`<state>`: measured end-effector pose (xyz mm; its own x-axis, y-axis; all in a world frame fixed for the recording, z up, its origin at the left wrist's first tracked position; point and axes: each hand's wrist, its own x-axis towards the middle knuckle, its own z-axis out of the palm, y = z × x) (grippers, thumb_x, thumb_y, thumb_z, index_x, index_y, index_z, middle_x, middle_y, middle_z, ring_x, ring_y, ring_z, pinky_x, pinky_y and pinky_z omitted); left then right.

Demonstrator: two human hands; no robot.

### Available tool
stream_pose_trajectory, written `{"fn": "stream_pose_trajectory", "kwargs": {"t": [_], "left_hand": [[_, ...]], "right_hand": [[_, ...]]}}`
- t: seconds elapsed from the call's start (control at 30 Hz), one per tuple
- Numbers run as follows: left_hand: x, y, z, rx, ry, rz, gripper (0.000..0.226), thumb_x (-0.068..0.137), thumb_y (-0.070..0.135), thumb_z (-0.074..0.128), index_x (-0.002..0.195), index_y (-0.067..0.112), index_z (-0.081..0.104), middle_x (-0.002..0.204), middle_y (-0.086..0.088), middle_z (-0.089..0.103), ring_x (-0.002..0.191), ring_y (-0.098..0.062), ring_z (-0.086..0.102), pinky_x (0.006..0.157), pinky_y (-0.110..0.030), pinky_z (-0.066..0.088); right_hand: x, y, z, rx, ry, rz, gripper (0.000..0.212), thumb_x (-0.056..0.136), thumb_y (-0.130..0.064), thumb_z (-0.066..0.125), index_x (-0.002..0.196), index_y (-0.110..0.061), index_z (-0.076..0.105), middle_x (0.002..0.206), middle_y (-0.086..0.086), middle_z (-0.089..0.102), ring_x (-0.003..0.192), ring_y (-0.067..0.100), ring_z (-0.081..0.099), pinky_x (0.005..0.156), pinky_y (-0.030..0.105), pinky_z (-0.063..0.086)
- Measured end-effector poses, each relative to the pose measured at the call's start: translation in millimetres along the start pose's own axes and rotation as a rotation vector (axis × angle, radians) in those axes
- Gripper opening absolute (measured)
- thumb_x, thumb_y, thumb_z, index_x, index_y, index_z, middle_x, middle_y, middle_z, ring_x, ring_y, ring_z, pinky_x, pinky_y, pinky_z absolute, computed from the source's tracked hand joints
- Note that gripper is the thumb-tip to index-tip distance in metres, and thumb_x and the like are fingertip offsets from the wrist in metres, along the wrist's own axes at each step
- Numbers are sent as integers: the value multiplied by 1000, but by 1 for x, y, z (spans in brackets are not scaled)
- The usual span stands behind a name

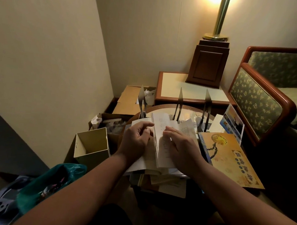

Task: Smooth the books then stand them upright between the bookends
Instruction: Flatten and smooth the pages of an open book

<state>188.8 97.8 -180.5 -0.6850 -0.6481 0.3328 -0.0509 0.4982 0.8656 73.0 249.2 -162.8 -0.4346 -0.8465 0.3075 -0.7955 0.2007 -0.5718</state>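
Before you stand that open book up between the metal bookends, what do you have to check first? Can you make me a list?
1. Pages flat: not ok. The open book has pages lifted in the middle.
2. Both hands on it: ok. Left hand and right hand press on the pages.
3. Book closed: not ok, it lies open on the pile of books.
4. Bookends upright: ok. Left bookend, middle bookend and right bookend all stand.
5. Free slot between bookends: cannot tell, the book and loose papers hide their bases.
6. Orange book out of the way: ok, it lies flat to the right.
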Motion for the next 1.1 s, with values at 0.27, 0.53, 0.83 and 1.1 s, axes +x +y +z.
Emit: {"fn": "stream_pose_trajectory", "kwargs": {"t": [0.27,0.53,0.83,1.1], "left_hand": [[-6,-6,-10,7,1,-76,21,87,26,75,105,18,69,99,5,70,90,-8,67,73,-32,61],[-16,-17,-27,-20,37,-203,16,87,28,74,101,23,69,102,9,69,92,-5,67,71,-29,62],[-22,-38,-45,-32,95,-386,19,89,21,72,108,19,69,104,6,68,97,-9,66,70,-24,61],[-27,-58,-46,175,-31,-421,17,94,26,65,111,25,65,106,5,64,96,-10,64,79,-37,61]], "right_hand": [[5,-5,6,38,-16,-34,36,98,-8,52,133,-14,58,152,5,44,139,30,41,99,42,53],[11,-8,17,321,-160,109,49,101,-33,47,149,-30,35,159,-13,23,139,21,38,98,42,53],[21,-9,33,-45,-405,13,60,102,-52,32,156,-35,14,164,-17,4,150,9,2,122,44,15],[26,-3,53,-364,-475,-85,66,98,-62,26,156,-32,11,165,-11,0,148,7,-15,123,43,-1]]}}
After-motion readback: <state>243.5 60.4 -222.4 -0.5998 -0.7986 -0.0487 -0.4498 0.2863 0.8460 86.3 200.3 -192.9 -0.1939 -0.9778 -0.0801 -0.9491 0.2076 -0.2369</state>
